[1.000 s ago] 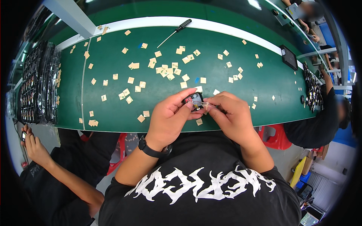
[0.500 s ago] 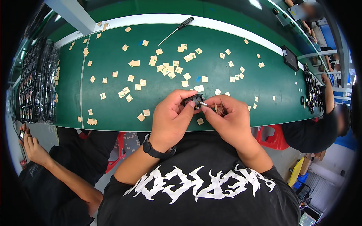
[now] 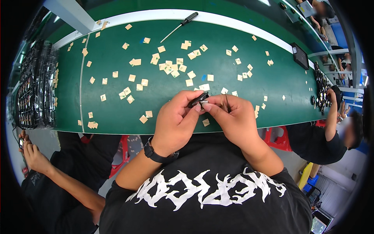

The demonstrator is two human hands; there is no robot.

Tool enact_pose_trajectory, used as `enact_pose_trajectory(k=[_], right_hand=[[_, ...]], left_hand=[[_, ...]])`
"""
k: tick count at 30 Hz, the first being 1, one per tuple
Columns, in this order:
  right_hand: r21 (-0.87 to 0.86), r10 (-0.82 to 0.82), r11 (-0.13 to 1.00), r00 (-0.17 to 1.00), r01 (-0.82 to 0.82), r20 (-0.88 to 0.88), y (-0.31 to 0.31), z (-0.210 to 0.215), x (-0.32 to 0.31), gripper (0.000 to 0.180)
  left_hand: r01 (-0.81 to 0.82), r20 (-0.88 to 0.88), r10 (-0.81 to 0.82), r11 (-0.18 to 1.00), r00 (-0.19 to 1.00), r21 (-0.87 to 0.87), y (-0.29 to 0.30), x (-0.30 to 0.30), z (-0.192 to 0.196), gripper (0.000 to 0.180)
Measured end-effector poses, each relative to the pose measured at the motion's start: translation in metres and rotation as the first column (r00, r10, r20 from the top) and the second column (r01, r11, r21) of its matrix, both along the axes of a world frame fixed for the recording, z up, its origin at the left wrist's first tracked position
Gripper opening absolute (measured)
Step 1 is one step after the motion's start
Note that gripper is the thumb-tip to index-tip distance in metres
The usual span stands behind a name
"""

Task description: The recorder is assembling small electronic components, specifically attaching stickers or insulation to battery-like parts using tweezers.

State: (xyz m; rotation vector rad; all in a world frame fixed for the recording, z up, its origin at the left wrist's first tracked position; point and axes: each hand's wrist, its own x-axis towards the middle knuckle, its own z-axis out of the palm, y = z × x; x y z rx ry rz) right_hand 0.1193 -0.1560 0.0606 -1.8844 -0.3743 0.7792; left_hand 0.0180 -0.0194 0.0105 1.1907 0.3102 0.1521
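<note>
My left hand [image 3: 174,121] is closed round a small black casing [image 3: 198,100], thumb on its near side. It is held tilted above the near part of the green table. My right hand [image 3: 237,119] pinches a small silver-white piece [image 3: 204,102] between thumb and forefinger, right against the casing's open side. Thin brown pointed pieces [image 3: 225,105] poke out among the right hand's fingers; their kind is unclear. Fingers hide most of the casing's inside. Just beyond the hands lies a pale paper square [image 3: 204,87].
Many beige paper squares [image 3: 168,67] are strewn over the green table [image 3: 233,93]. A black-handled screwdriver [image 3: 190,17] rests at the far edge. Stacked black trays [image 3: 37,85] stand at left, a black box [image 3: 299,55] and small black parts [image 3: 323,91] at right. Co-workers sit on both sides.
The black casing has been tipped up more steeply, so less of its inside shows. My right fingers have moved slightly left with the silver-white piece, closer in against the casing.
</note>
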Motion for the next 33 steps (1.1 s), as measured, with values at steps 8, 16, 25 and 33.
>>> enact_pose_trajectory(k=[8,16,25,33], right_hand=[[0.114,-0.035,0.993,0.999,0.033,0.010,-0.001,-0.021,-0.001,0.014],[0.097,-0.051,0.994,0.993,0.040,0.106,0.010,-0.019,0.001,0.016],[0.129,-0.062,0.992,0.886,0.002,0.460,0.014,-0.030,-0.011,0.017],[0.008,0.135,0.980,0.693,-0.199,0.708,0.011,-0.022,-0.019,0.031]], left_hand=[[-0.066,0.116,0.069,0.997,0.991,-0.032,-0.003,-0.002,-0.008,0.032],[-0.071,0.098,0.090,0.980,0.991,-0.185,-0.001,0.000,-0.005,0.035],[-0.057,0.165,0.121,0.936,0.979,-0.348,0.003,-0.004,-0.004,0.033],[-0.050,0.135,0.113,0.915,0.984,-0.401,0.011,-0.006,-0.008,0.034]])
